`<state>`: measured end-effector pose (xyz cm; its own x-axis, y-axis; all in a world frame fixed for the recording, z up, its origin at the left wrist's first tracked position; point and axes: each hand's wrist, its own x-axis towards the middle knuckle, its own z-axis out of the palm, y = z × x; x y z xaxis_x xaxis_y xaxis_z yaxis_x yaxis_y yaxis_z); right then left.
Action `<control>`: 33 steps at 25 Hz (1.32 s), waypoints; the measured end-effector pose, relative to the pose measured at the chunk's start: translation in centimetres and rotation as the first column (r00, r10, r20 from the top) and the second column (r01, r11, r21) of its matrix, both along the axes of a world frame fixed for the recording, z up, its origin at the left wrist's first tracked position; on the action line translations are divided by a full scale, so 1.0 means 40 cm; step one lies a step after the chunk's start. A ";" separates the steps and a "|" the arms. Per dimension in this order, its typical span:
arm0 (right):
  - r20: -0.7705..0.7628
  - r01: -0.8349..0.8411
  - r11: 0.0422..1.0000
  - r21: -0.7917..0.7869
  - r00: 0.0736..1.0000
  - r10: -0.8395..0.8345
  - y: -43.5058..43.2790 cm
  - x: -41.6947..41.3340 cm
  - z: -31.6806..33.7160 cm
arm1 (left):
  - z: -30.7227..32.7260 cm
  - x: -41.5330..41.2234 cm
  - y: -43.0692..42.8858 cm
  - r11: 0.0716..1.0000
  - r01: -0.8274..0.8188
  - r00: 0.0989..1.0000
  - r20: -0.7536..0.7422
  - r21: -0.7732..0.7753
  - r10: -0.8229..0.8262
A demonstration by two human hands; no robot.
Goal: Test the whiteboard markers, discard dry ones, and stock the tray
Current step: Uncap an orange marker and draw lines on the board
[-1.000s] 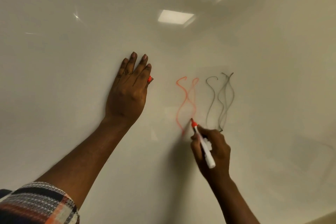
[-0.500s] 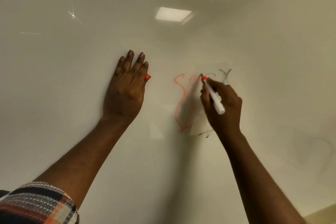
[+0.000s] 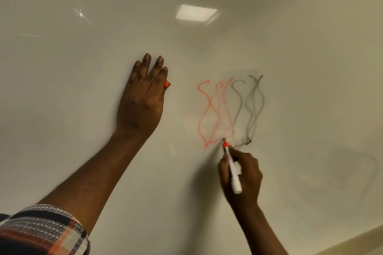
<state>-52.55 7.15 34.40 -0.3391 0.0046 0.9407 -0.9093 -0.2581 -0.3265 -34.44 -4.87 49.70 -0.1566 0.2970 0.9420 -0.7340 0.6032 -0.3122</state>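
The right hand [image 3: 242, 174] grips a white marker with red tip [image 3: 232, 168], tip touching the glossy whiteboard [image 3: 83, 109] under red wavy lines [image 3: 209, 114]. At nine o'clock, the left hand [image 3: 141, 105] lies flat, fingers straight, with a small red cap [image 3: 166, 84] under it.

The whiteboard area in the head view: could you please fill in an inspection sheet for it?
Surface: whiteboard, glossy, reflecting two ceiling lights; faint grey smudges at the right.
Job's things: red marker, uncapped, tip at the board; red squiggles read vivid; grey squiggles beside them look thinner.
Clutter: small white object behind the marker in the right hand, unidentifiable.
Hands: left hand flat on the board, a small red piece, possibly the cap, under its fingers; right hand grips the marker.
Cables: nothing seen.
Surroundings: plaid sleeve lower left; tray and other markers not in view.
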 end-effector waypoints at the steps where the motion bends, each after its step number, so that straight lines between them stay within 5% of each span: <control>1: -0.104 -0.021 1.000 0.019 0.994 0.023 -0.009 0.033 -0.013 | 0.000 0.000 0.001 1.000 0.002 1.000 -0.002 -0.001 -0.002; 4: -0.382 -0.081 0.987 0.139 0.915 0.129 -0.031 0.131 -0.054 | -0.001 0.004 0.001 1.000 -0.004 1.000 0.007 0.009 0.004; 6: -0.434 -0.078 0.979 0.190 0.888 0.155 -0.033 0.153 -0.064 | -0.003 0.005 0.000 1.000 -0.011 1.000 0.014 0.015 0.011; 9: -0.390 -0.038 0.990 0.133 0.917 0.087 -0.027 0.105 -0.054 | 0.001 0.005 -0.002 1.000 -0.010 1.000 0.017 0.002 0.010; 14: 0.112 0.027 0.997 0.066 0.993 -0.034 0.003 0.029 0.004 | -0.003 0.001 -0.003 1.000 -0.005 1.000 0.001 -0.016 0.005; 21: 0.076 0.056 0.958 0.280 0.994 -0.080 0.048 0.056 0.052 | -0.002 0.011 0.006 0.999 0.029 0.999 0.019 0.017 -0.029; 24: -0.129 0.272 0.819 0.505 0.962 -0.240 0.082 0.094 0.093 | -0.004 0.020 0.027 0.952 0.262 0.963 0.020 0.158 -0.269; 27: -0.217 0.310 0.661 0.683 0.951 -0.222 0.107 0.129 0.127 | -0.028 0.031 0.090 0.705 0.587 0.807 -0.216 0.397 -0.550; 30: -0.238 0.221 0.814 0.537 0.965 -0.106 0.123 0.178 0.151 | -0.055 0.056 0.171 0.272 0.778 0.600 -0.542 0.566 -0.588; 33: -0.195 -0.079 0.929 0.362 0.968 0.159 0.124 0.235 0.163 | -0.064 0.098 0.200 -0.167 0.861 0.327 -0.775 0.480 -0.541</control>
